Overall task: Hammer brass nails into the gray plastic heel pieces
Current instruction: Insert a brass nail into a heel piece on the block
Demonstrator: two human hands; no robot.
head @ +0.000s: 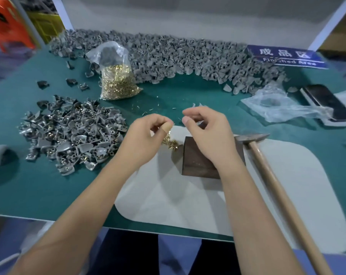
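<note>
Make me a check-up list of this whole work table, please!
Surface: green table with a white mat.
Job's things: gray heel pieces piled at the back; nailed pieces at left; bag of brass nails; loose nails; dark block; hammer lying at right.
Clutter: empty plastic bag, phone.
Hands: left hand and right hand pinch, contents unclear.
Cables: nothing seen.
Surroundings: blue sign, orange stool.

Two hands work above the table: the left hand (148,135) and the right hand (205,133). One hammer (271,173), one dark block (196,159), one white mat (267,195), one bag of brass nails (116,80), one blue sign (285,56), one phone (327,102). Two heaps of gray heel pieces: one along the far edge (178,56), one near the left edge (72,132). The pieces are too many to count.
</note>
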